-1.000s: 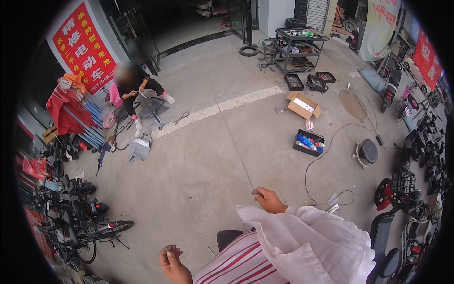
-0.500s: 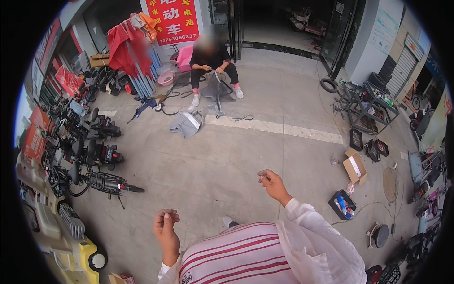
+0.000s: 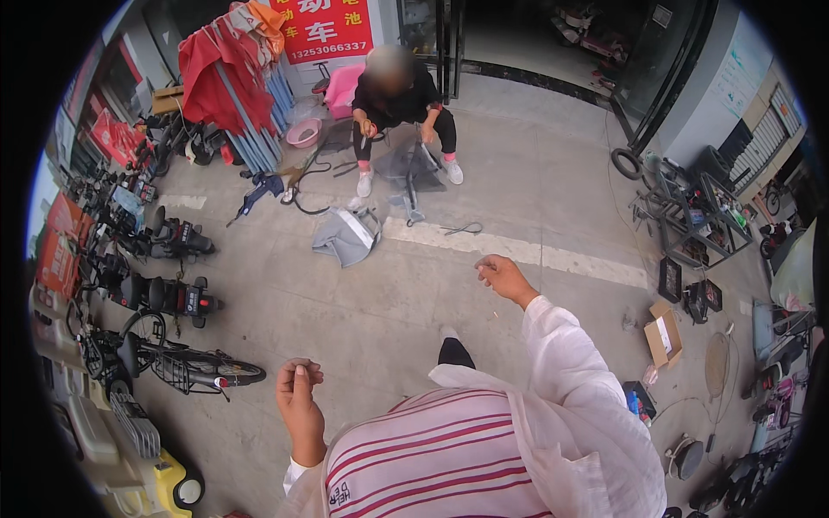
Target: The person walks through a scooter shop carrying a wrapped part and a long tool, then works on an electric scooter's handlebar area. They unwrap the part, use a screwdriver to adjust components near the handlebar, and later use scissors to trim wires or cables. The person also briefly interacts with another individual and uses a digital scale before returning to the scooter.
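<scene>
My left hand (image 3: 298,390) is raised near my chest with the fingers curled in; whether it pinches something small I cannot tell. My right hand (image 3: 503,278) reaches forward over the concrete pavement (image 3: 363,302), fingers loosely closed, and nothing shows in it. I wear a striped shirt (image 3: 440,457) under a white jacket (image 3: 579,406). Ahead, a person in black (image 3: 399,99) sits on a low seat working on a grey metal part (image 3: 410,168).
Parked electric bikes (image 3: 164,298) and a bicycle (image 3: 186,367) line the left. A grey cover (image 3: 347,235) lies on the ground ahead. A metal rack (image 3: 686,216), a cardboard box (image 3: 663,335) and tool trays (image 3: 682,281) stand at the right. Folded red umbrellas (image 3: 229,73) lean at the back.
My view has swung left, so the seated person is now ahead and nearer. Both hands stay raised, the right a little further forward.
</scene>
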A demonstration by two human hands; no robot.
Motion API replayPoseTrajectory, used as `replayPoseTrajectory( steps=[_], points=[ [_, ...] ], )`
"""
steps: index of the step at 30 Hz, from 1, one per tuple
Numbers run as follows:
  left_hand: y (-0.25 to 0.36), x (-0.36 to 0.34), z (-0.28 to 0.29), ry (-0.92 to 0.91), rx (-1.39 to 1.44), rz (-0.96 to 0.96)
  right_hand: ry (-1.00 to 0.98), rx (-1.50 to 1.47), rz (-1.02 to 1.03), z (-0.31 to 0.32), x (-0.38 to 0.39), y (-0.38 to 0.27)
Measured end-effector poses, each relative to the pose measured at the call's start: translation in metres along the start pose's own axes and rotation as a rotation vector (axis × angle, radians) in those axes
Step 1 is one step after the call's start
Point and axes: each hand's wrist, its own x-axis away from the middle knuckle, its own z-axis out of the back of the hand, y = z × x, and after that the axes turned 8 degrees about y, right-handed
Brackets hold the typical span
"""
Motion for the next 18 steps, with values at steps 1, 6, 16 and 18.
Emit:
replayPoseTrajectory(
  steps=[1, 6, 16, 18],
  points=[
    [-0.004, -0.019, -0.013, 0.025, -0.003, -0.008, -0.012, 0.002, -0.017, 0.003, -0.031, 0.0],
    [-0.002, -0.109, -0.089, 0.109, 0.039, 0.007, -0.023, 0.053, -0.218, 0.015, -0.201, 0.019],
    [-0.016, -0.257, -0.144, 0.325, 0.016, -0.001, 0.091, 0.443, 0.238, -0.055, -0.501, 0.021],
    [-0.018, -0.287, -0.146, 0.406, 0.006, 0.019, 0.073, 0.512, 0.303, -0.081, -0.527, -0.001]
  ],
)
